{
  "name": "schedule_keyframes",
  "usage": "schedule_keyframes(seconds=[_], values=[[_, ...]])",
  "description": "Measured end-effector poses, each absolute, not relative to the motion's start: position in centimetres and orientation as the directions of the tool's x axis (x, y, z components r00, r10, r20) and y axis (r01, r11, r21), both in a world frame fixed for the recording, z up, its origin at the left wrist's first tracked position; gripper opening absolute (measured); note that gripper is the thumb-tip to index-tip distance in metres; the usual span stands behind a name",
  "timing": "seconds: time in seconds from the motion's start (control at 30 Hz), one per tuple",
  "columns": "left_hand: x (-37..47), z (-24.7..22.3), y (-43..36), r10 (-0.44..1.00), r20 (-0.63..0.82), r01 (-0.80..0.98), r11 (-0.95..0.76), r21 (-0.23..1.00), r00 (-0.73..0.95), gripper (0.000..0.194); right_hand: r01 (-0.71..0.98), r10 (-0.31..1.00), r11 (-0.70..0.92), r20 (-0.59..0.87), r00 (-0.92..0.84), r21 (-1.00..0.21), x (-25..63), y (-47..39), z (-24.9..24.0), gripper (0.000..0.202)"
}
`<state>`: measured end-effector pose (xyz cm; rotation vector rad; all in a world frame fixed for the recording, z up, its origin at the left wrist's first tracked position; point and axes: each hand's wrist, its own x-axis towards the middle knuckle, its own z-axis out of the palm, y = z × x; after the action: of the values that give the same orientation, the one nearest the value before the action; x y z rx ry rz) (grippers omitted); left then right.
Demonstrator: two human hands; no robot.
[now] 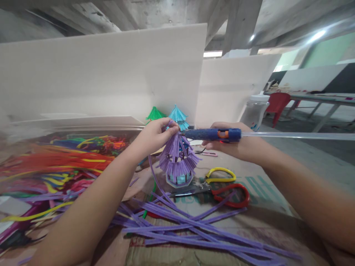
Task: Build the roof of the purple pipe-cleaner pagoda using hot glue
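Observation:
A small tiered pavilion with purple pipe-cleaner roofs stands upright in the middle of the table. My left hand is closed at its peak, its fingertips pinching a purple pipe cleaner there. From the right, my right hand grips a blue hot glue gun, with a long clear glue stick running out of its back. The gun's nozzle reaches close to the left fingertips at the peak; whether it touches is hard to see. The gun body hides part of my right fingers.
Scissors with one yellow and one red handle lie before the pavilion, near loose purple pipe cleaners. Orange pipe cleaners and other colours fill the left side. Green and light-blue roofs stand behind. A clear pump bottle is at right.

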<state>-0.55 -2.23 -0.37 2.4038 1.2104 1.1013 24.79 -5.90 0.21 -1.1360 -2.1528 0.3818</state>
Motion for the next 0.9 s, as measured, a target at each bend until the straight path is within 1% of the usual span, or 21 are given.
schedule_keyframes(seconds=[0.23,0.33,0.43,0.5,0.63,0.77,0.9], values=[[-0.63,-0.45,-1.99,0.756,0.538,0.588,-0.641,0.493,0.374,0.030,0.614,0.739,0.672,0.441,-0.510,-0.415,25.62,-5.85,0.44,0.032],[-0.71,-0.46,-1.97,0.753,0.554,0.601,-0.638,0.482,0.355,0.028,0.619,0.745,0.665,0.425,-0.514,-0.418,25.73,-5.92,0.57,0.031],[-0.83,-0.43,-1.97,0.760,0.553,0.611,-0.626,0.484,0.340,0.027,0.595,0.750,0.661,0.405,-0.523,-0.457,25.55,-5.91,0.52,0.031],[-0.91,-0.39,-1.93,0.764,0.546,0.614,-0.623,0.485,0.344,0.027,0.583,0.747,0.665,0.418,-0.517,-0.467,25.36,-5.84,0.40,0.032],[-0.95,-0.32,-1.88,0.770,0.529,0.620,-0.619,0.483,0.357,0.027,0.606,0.747,0.662,0.454,-0.485,-0.441,25.08,-5.72,0.19,0.033],[-0.86,-0.27,-1.97,0.758,0.547,0.615,-0.630,0.475,0.354,0.026,0.609,0.739,0.671,0.458,-0.494,-0.424,25.18,-5.68,0.17,0.033],[-0.79,-0.31,-2.03,0.739,0.570,0.614,-0.647,0.452,0.359,0.025,0.642,0.755,0.652,0.428,-0.497,-0.404,25.44,-5.59,0.11,0.037]])
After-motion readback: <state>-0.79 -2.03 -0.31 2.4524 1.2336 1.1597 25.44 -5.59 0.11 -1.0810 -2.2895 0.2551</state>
